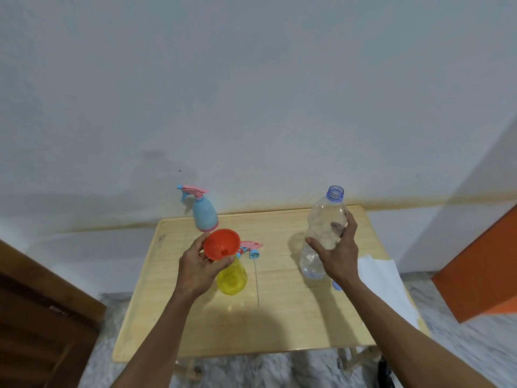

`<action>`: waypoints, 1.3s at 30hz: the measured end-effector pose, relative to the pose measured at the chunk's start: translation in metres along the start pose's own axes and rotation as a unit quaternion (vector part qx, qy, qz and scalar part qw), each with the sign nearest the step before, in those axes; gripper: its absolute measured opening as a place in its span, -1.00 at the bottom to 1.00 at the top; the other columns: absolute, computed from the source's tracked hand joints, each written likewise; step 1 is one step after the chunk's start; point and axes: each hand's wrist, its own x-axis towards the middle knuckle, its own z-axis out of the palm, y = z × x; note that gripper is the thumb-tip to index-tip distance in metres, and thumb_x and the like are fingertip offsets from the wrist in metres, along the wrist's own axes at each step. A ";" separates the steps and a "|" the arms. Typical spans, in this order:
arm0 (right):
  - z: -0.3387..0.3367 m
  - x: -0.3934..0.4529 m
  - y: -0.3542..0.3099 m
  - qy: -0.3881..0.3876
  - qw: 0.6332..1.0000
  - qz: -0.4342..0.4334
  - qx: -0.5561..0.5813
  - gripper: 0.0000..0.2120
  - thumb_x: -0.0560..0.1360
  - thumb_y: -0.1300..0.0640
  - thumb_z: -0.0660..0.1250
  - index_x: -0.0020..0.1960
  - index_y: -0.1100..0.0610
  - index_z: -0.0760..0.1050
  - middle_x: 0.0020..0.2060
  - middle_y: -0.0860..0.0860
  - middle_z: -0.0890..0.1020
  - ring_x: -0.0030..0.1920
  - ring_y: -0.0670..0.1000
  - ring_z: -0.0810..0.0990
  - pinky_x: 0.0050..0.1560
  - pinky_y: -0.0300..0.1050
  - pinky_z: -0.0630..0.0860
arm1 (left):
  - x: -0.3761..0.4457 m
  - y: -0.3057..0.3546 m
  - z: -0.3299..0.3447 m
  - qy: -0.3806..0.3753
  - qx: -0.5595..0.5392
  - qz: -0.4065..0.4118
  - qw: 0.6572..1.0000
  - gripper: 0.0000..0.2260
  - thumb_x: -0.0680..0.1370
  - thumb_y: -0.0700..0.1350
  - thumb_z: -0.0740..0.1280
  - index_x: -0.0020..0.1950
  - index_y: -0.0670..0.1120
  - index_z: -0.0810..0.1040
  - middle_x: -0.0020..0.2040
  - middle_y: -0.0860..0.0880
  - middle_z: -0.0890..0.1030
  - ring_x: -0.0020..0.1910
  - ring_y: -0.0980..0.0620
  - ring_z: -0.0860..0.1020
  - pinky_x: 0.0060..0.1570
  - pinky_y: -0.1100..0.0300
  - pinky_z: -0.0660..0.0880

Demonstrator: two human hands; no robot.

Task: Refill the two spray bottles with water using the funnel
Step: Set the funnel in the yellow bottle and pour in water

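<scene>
**A:** How do the spray bottles look?

**B:** The yellow spray bottle is translucent and stands upright near the middle of the wooden table, with its top off. An orange funnel sits at its neck, tipped a little toward the camera. The blue spray bottle stands upright at the far edge, with a pink band at its base and a pink and blue trigger head screwed on.

**A:** What else is around?

**B:** A loose spray head, pink and blue, lies on the table just behind the yellow bottle, and its thin dip tube runs toward the near edge. A clear water bottle stands uncapped on the right side with water low in its base. A small blue cap lies by it, partly hidden by the wrist. A white sheet of paper lies along the table's right edge. The funnel hides the yellow bottle's opening.

**A:** And the hands?

**B:** The left hand grips the funnel, fingers at its rim and under its cone, right above the yellow bottle. The right hand is wrapped around the water bottle's middle. The blue spray bottle stands beyond the left hand, untouched.
</scene>
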 end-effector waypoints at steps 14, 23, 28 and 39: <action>-0.002 -0.003 -0.001 -0.004 1.000 0.002 0.001 0.05 0.29 0.01 0.67 0.55 -0.14 0.04 0.31 0.03 0.51 0.26 0.04 0.52 0.20 -0.07 0.43 | -0.002 -0.002 0.001 -0.003 -0.009 -0.004 1.000 -0.20 0.29 0.00 0.65 0.47 0.00 0.39 0.21 0.01 0.56 0.17 0.00 0.59 0.06 0.15 0.57; -0.003 -0.004 -0.002 -0.008 1.000 0.010 0.005 0.03 0.31 0.02 0.66 0.55 -0.11 0.06 0.29 0.03 0.51 0.23 0.05 0.52 0.17 -0.09 0.42 | -0.008 0.010 0.001 0.030 -0.056 0.006 0.998 -0.19 0.28 0.01 0.64 0.47 0.01 0.39 0.26 0.00 0.55 0.23 0.02 0.56 0.13 0.13 0.55; -0.003 -0.004 -0.001 -0.009 1.000 0.009 0.008 0.03 0.31 0.01 0.66 0.55 -0.11 0.06 0.30 0.01 0.51 0.26 0.03 0.51 0.20 -0.08 0.43 | -0.018 0.048 0.011 0.081 -0.202 0.018 0.976 -0.36 0.42 -0.21 0.56 0.43 0.05 0.39 0.25 0.05 0.53 0.17 -0.02 0.62 -0.13 0.28 0.60; -0.004 -0.003 0.002 -0.011 0.999 0.014 0.028 0.02 0.31 0.01 0.66 0.54 -0.14 0.08 0.25 -0.06 0.50 0.19 -0.04 0.51 0.11 -0.26 0.40 | -0.016 0.060 0.093 0.002 -0.060 -0.009 0.998 -0.37 0.25 0.07 0.64 0.27 0.06 0.53 0.03 0.13 0.62 0.01 0.07 0.62 0.01 0.15 0.59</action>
